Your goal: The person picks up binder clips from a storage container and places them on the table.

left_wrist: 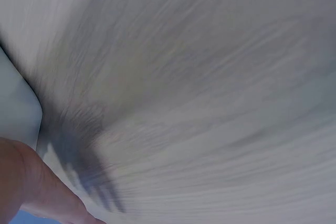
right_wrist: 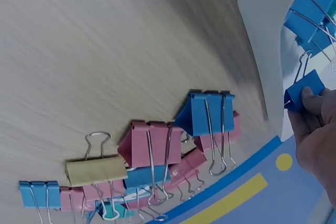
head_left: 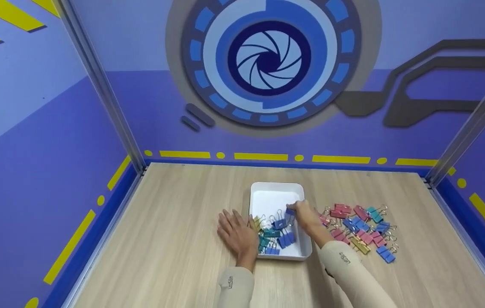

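A blue binder clip (right_wrist: 304,91) is pinched between the thumb and fingers of my right hand (head_left: 306,216), over the right side of a white tray (head_left: 276,187). Inside the tray's near half lie several binder clips: blue ones (head_left: 286,239), green ones (head_left: 272,232) and a yellow one (head_left: 256,223). My left hand (head_left: 239,234) lies with straight, spread fingers along the tray's left wall. In the left wrist view, part of that hand (left_wrist: 39,184) shows at the lower left corner beside the tray's pale wall (left_wrist: 18,100).
To the right of the tray, a loose pile of binder clips in pink (head_left: 341,209), blue, green and yellow (head_left: 360,245) lies on the wooden table (head_left: 182,222). Blue and purple printed panels (head_left: 148,107) with metal corner posts (head_left: 105,94) enclose the table's back and sides.
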Demonstrator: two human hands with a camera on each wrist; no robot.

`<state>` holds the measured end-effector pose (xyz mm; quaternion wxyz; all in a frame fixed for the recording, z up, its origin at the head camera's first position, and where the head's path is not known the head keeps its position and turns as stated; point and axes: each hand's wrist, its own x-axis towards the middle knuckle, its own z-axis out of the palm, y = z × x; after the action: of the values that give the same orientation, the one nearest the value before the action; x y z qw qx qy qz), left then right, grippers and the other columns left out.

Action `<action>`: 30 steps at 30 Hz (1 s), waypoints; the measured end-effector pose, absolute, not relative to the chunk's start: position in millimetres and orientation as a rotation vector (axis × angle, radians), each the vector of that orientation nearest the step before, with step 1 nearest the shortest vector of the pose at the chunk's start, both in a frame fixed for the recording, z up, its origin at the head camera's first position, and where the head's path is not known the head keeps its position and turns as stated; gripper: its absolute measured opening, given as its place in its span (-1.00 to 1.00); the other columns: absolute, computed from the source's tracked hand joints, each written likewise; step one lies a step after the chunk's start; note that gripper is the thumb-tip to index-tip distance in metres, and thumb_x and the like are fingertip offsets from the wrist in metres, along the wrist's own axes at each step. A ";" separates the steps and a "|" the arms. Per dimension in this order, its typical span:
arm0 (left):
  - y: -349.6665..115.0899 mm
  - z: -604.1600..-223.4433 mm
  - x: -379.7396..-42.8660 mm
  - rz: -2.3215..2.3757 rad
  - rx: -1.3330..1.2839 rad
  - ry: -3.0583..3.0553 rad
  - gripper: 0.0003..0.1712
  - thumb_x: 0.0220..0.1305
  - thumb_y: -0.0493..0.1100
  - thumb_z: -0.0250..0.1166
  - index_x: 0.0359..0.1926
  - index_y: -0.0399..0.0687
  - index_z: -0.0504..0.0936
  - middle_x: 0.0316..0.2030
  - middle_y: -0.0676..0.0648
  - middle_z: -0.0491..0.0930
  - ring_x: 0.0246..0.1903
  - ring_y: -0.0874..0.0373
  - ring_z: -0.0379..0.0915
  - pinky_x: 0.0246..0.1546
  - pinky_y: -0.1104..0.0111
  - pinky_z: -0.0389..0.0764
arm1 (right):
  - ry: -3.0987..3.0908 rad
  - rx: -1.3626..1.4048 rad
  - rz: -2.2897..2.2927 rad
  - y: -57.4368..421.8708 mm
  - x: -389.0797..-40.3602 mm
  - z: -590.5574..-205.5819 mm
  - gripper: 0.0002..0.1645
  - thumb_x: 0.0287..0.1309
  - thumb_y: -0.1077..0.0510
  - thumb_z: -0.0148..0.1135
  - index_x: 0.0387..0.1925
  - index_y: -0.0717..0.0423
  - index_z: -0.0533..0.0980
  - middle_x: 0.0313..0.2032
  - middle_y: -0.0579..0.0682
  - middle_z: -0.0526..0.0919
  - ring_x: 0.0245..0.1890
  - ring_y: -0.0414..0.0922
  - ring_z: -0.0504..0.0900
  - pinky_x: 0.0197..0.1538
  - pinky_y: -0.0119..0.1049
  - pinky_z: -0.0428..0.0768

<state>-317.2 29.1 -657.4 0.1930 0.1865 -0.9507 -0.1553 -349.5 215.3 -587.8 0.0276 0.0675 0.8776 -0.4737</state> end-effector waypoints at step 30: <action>27.8 -653.8 -313.8 -0.507 0.510 -2.705 -0.23 0.51 0.28 -0.01 0.50 -0.11 0.34 0.57 -0.27 0.15 0.59 -0.21 -0.02 0.55 -0.12 0.10 | 3.130 -0.563 -0.713 306.0 -290.5 -512.5 -0.64 0.00 0.63 0.17 -0.71 0.25 0.41 -0.67 -0.12 0.33 -0.61 -0.25 0.21 -0.54 -0.46 0.11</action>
<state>-313.8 27.8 -653.8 0.1704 0.1795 -0.9523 -0.1785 -290.5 306.0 -512.5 -0.0589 -0.1724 0.9587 -0.2183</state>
